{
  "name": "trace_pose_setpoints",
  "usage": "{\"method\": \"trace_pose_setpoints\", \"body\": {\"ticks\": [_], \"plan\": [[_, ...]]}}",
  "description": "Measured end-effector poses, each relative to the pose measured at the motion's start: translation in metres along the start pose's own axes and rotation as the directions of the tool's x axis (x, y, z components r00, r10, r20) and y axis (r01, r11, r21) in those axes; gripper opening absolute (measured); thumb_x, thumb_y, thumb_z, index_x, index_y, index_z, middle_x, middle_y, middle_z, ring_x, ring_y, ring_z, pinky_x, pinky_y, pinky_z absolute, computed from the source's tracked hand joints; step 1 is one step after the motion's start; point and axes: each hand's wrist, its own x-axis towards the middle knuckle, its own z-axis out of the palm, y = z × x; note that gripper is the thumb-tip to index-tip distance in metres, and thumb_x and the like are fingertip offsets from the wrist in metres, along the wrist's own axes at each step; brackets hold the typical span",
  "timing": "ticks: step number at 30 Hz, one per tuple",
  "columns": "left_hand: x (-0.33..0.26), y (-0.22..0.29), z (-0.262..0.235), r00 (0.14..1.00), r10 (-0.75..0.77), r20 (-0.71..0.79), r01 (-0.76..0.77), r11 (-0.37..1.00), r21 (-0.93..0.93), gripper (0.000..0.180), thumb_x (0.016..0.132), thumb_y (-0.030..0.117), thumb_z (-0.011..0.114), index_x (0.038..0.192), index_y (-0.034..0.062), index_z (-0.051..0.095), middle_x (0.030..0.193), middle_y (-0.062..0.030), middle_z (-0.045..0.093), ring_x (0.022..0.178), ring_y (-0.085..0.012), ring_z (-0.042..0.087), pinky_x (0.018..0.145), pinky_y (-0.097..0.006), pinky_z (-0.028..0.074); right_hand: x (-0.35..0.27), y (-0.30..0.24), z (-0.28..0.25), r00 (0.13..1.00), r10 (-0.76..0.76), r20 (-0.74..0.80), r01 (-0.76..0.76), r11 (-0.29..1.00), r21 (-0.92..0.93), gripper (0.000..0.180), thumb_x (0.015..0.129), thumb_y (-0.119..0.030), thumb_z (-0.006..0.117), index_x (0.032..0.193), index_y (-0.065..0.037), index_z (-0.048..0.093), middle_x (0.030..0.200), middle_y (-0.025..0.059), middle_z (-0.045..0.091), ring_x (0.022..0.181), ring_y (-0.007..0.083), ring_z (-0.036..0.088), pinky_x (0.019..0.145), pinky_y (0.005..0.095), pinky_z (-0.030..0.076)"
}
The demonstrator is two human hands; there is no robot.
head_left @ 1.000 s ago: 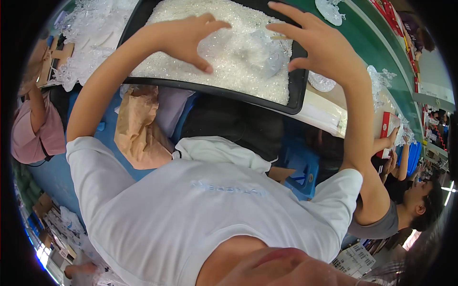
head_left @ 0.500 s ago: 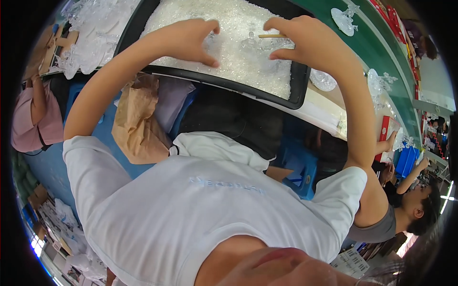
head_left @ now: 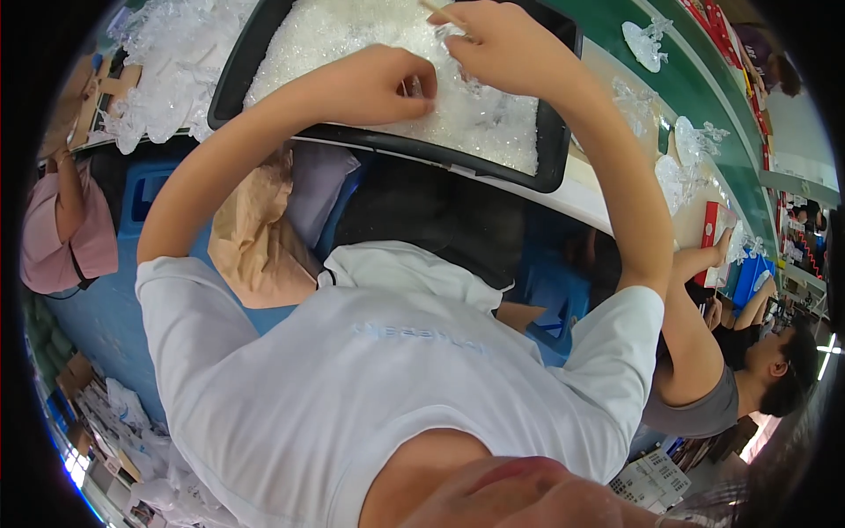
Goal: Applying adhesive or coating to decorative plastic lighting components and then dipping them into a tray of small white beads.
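A black tray point(head_left: 554, 141) full of glassy white granules point(head_left: 308, 53) lies before me on the table. My left hand point(head_left: 378, 84) is over the near middle of the tray, its fingers curled and closed round a small clear plastic piece point(head_left: 412, 85), mostly hidden by them. Farther back and to the right, my right hand point(head_left: 506, 48) pinches a thin wooden stick point(head_left: 438, 12). Something clear also shows by the right fingertips, too blurred to name. Under that hand, more clear shapes partly lie in the granules.
A heap of clear plastic figures point(head_left: 167, 79) lies left of the tray. More clear figures point(head_left: 647, 44) are along the right side, on a green surface point(head_left: 607, 31). A brown paper bag point(head_left: 255, 229) hangs below the tray's near edge. Co-workers point(head_left: 704, 396) sit on both sides.
My left hand has moved right and its fingers have curled in round a clear piece. My right hand has gone left and away from me, carrying the stick up to the tray's far part.
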Motion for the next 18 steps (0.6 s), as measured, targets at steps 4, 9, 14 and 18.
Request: {"method": "trace_pose_setpoints", "body": {"ticks": [4,9,14,18], "plan": [[-0.018,-0.007,-0.026,0.95,-0.086,-0.299,0.081,0.996,-0.03,0.019,0.09,0.017,0.065,0.099,0.0006,0.068,0.09,-0.0108,0.07,0.075,-0.021,0.067,0.07,-0.033,0.054,-0.014,-0.03,-0.023,0.787,0.61,0.091,-0.57,0.664,0.484,0.047,0.091,-0.01,0.055,0.135,0.004,0.052,0.093,0.0148,0.068,0.088,0.0256,0.067,0.078,0.0338,0.053],[-0.006,0.001,-0.047,0.894,-0.358,-0.27,0.14,0.796,-0.589,0.068,0.095,0.031,0.063,0.151,0.0085,0.033,0.126,-0.0171,0.058,0.114,-0.0265,0.058,0.096,-0.037,0.048,-0.054,0.017,0.024,0.819,0.569,-0.071,-0.166,0.354,0.921,0.051,0.097,-0.008,0.064,0.144,0.0,0.046,0.082,0.0012,0.058,0.066,0.0052,0.051,0.044,0.0164,0.028],[0.022,-0.014,-0.017,0.793,-0.256,-0.552,-0.089,0.849,-0.522,0.055,0.095,0.037,0.054,0.142,0.0093,0.048,0.123,-0.0114,0.066,0.111,-0.0208,0.061,0.093,-0.031,0.045,-0.057,-0.007,0.052,0.731,0.683,-0.018,0.024,0.001,1.0,0.057,0.097,-0.005,0.062,0.147,0.004,0.037,0.091,0.0124,0.064,0.062,0.0066,0.046,0.045,0.0173,0.027],[0.026,-0.028,-0.032,0.911,-0.232,-0.341,-0.029,0.788,-0.615,0.058,0.102,0.044,0.041,0.146,0.007,0.047,0.143,-0.0113,0.056,0.133,-0.0222,0.052,0.111,-0.036,0.036,-0.058,-0.025,0.065,0.702,0.71,0.055,0.137,-0.21,0.968,0.053,0.099,-0.008,0.06,0.146,0.0,0.037,0.087,0.0102,0.059,0.06,0.0058,0.039,0.044,0.0189,0.023]]}}
